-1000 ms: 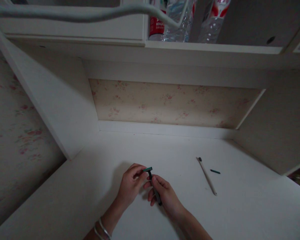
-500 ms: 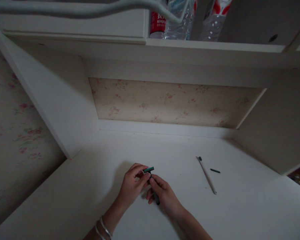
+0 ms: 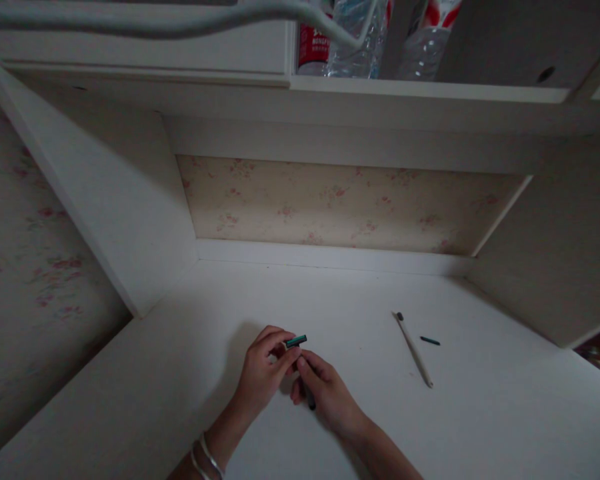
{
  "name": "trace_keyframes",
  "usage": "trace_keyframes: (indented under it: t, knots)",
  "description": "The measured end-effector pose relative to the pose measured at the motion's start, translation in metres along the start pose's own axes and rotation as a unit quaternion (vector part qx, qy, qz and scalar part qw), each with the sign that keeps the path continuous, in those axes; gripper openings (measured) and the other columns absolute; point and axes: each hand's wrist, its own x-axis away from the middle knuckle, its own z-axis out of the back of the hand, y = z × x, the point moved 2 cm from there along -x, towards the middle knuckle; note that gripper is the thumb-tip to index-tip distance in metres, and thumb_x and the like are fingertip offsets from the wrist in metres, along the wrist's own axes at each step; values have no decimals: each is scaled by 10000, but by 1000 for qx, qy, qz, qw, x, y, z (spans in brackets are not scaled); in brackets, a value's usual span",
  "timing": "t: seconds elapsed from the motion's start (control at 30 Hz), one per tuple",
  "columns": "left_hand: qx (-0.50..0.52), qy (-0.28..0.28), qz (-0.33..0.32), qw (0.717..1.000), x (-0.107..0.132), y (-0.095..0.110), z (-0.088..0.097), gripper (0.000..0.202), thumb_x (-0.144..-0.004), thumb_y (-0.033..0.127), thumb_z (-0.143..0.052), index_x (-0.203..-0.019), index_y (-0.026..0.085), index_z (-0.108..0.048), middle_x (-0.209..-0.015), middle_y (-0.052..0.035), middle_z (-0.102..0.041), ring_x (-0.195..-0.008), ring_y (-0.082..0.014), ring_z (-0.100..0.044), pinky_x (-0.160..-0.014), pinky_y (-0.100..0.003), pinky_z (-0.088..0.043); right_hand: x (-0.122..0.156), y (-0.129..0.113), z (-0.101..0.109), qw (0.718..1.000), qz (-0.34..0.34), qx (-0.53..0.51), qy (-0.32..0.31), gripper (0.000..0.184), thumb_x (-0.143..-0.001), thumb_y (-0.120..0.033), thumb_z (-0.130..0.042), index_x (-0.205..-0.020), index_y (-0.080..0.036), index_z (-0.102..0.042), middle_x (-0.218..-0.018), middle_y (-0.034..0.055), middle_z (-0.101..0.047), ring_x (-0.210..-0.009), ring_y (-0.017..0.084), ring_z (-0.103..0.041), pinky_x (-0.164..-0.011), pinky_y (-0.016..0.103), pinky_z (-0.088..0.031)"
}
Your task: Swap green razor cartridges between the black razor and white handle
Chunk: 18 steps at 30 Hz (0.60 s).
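A razor (image 3: 297, 341) with a dark green and black head is between my two hands above the white desk. My left hand (image 3: 264, 363) has its thumb and fingers closed at the razor's head, from the left. My right hand (image 3: 327, 392) grips the dark handle, whose end sticks out below the fingers. The neck of the razor is mostly covered by my fingertips. To the right lie a pale toothbrush (image 3: 416, 353) with a dark head and a small dark green strip (image 3: 430, 341), both apart from my hands.
A white desk (image 3: 180, 393) spreads under my hands, with side panels left and right. Above the back runs a shelf (image 3: 430, 93) holding several plastic bottles (image 3: 357, 43). A pale curved bar (image 3: 155, 23) crosses the top of the view.
The razor's head has tipped and dropped slightly towards my left thumb, and less of its neck shows. My hands have hardly moved; both keep their hold.
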Motion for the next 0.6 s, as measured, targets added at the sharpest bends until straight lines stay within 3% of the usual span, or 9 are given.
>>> trace_keyframes:
  t: [0.17, 0.4, 0.5, 0.6]
  knots:
    - [-10, 3, -8, 1000, 0, 4, 1, 149, -828, 299, -620, -877, 177, -690, -870, -41, -586, -702, -127, -579, -612, -226, -487, 2, 1, -3, 1000, -10, 26, -4, 487, -886, -610, -480, -932, -137, -588, -560, -10, -552, -480, 112, -485, -495, 227, -352]
    - [-28, -10, -18, 999, 2, 6, 2, 149, -845, 296, -600, -868, 186, -698, -872, -46, -597, -721, -136, -576, -629, -229, -488, 2, -2, -5, 999, -19, 48, -5, 508, -878, -643, -454, -907, -153, -585, -552, -13, -550, -477, 118, -474, -500, 233, -345]
    - [-18, -5, -10, 1000, 2, 3, 1, 153, -847, 296, -599, -879, 181, -695, -879, -46, -588, -690, -125, -571, -602, -221, -488, 4, -7, -5, 997, -9, 72, -1, 476, -873, -609, -497, -1003, -163, -601, -590, -19, -541, -499, 123, -477, -506, 238, -365]
    - [-20, 6, -11, 1000, 2, -2, 0, 159, -845, 302, -605, -907, 186, -694, -896, -47, -588, -711, -126, -574, -619, -221, -491, 6, -14, -3, 989, 37, 143, 23, 331, -872, -491, -573, -1039, -212, -635, -792, 21, -572, -652, 152, -533, -536, 238, -404]
